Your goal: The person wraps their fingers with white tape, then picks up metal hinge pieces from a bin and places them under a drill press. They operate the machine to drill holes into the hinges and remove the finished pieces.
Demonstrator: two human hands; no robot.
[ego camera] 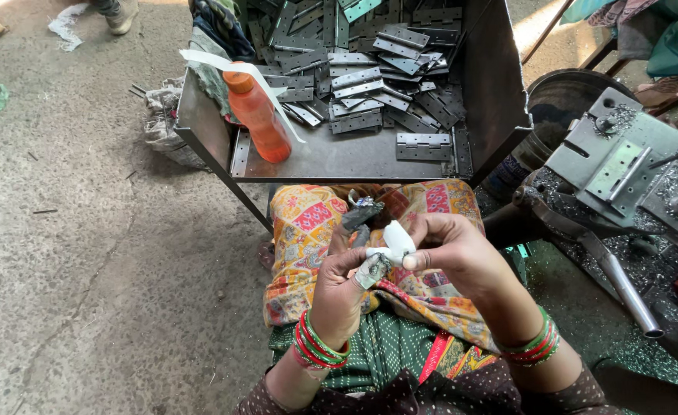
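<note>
Near, over the lap, the left hand [346, 280] and right hand [446, 250] meet on a strip of white tape [395, 240]. The right fingers pinch the tape; the left fingers, some already bound in grimy wraps, curl closed beneath it. The wrapping appears partly done. Farther off, a metal tray [208, 123] holds an orange bottle [258, 115] and a pile of hinges [377, 77], none in hand.

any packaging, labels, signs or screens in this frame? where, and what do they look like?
No signs, screens or labels in view.
Orange bottle: plastic, orange cap, leaning in the metal tray, a white strip draped over it.
White tape roll: small, between both hands' fingers over the lap.
</note>
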